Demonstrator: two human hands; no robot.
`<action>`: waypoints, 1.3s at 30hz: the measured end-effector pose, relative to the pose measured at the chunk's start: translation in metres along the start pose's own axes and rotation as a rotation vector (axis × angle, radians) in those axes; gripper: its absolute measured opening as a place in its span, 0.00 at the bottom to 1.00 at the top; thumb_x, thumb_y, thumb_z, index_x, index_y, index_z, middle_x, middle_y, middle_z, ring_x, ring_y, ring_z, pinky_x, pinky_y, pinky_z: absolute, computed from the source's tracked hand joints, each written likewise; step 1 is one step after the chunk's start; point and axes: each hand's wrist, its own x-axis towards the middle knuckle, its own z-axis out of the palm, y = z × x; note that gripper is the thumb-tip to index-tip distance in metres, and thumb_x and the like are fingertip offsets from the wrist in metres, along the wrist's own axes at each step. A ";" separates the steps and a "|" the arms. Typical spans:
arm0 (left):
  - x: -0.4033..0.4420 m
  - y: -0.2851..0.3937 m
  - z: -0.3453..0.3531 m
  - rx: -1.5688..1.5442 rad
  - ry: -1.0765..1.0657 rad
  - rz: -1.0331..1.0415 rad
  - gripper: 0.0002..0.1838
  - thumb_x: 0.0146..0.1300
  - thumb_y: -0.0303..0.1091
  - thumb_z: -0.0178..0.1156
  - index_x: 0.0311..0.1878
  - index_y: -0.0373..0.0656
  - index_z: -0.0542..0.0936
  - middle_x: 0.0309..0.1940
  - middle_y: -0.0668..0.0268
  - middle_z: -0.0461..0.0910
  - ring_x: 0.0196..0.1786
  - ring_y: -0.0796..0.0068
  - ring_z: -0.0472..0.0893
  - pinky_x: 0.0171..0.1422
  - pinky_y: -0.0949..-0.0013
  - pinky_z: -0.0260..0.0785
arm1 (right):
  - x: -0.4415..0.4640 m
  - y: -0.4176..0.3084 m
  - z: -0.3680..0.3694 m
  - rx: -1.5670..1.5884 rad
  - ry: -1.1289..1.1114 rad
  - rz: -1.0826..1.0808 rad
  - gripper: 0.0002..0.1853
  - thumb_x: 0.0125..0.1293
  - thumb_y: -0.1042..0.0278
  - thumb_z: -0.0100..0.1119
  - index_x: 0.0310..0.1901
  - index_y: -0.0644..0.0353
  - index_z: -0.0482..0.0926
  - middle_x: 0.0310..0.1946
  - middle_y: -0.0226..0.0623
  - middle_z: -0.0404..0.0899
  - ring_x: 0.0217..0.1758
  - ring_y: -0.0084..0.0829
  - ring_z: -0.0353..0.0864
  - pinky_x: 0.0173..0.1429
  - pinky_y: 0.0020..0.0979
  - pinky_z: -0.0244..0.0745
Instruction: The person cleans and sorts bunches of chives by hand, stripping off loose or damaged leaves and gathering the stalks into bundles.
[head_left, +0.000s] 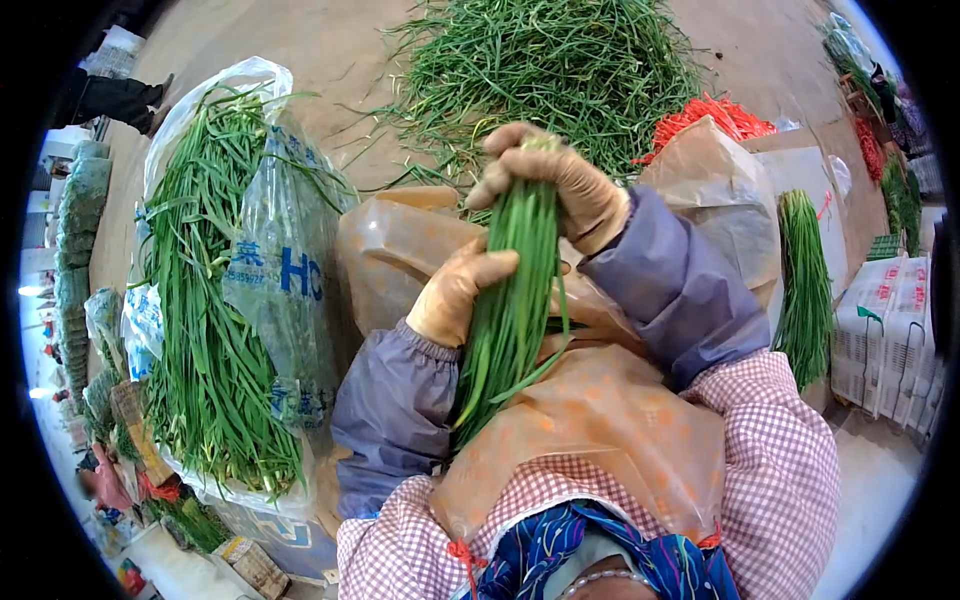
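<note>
A bunch of garlic chives (pixel 512 310) is held in front of my chest, pale cut ends up and green leaves hanging down over the apron. My right hand (pixel 580 190), in a tan glove, is closed around the top of the bunch near the pale ends. Lower down, my gloved left hand (pixel 458 292) grips the bunch from its left side, the thumb lying across the leaves. The left fingers behind the bunch are hidden. An orange-patterned plastic apron (pixel 610 420) covers my lap.
Loose chives (pixel 550 70) lie heaped on the floor ahead. Red ties (pixel 710 128) are piled at their right. A clear plastic bag (pixel 285 265) with many chives (pixel 200 260) stands left. Another chive bunch (pixel 803 290) and white crates (pixel 885 330) are at right.
</note>
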 end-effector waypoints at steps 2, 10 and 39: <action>-0.005 0.001 0.011 0.293 0.048 0.083 0.35 0.54 0.37 0.65 0.64 0.35 0.68 0.51 0.55 0.79 0.50 0.65 0.82 0.54 0.63 0.76 | 0.001 -0.029 -0.008 -0.078 0.027 -0.129 0.17 0.64 0.63 0.63 0.52 0.60 0.74 0.33 0.37 0.83 0.41 0.40 0.86 0.53 0.43 0.82; -0.029 -0.012 -0.001 0.780 -0.010 0.041 0.36 0.57 0.30 0.64 0.70 0.38 0.64 0.56 0.62 0.76 0.56 0.70 0.75 0.63 0.67 0.67 | -0.035 -0.157 -0.102 0.094 0.165 -0.464 0.08 0.69 0.66 0.60 0.32 0.57 0.76 0.27 0.30 0.76 0.34 0.30 0.79 0.46 0.40 0.82; 0.037 -0.016 0.044 0.628 0.235 0.133 0.10 0.69 0.34 0.60 0.45 0.37 0.81 0.31 0.73 0.80 0.31 0.87 0.74 0.36 0.80 0.67 | -0.058 -0.118 -0.102 0.098 -0.021 -0.512 0.09 0.69 0.65 0.60 0.48 0.54 0.80 0.31 0.30 0.76 0.38 0.33 0.78 0.50 0.43 0.79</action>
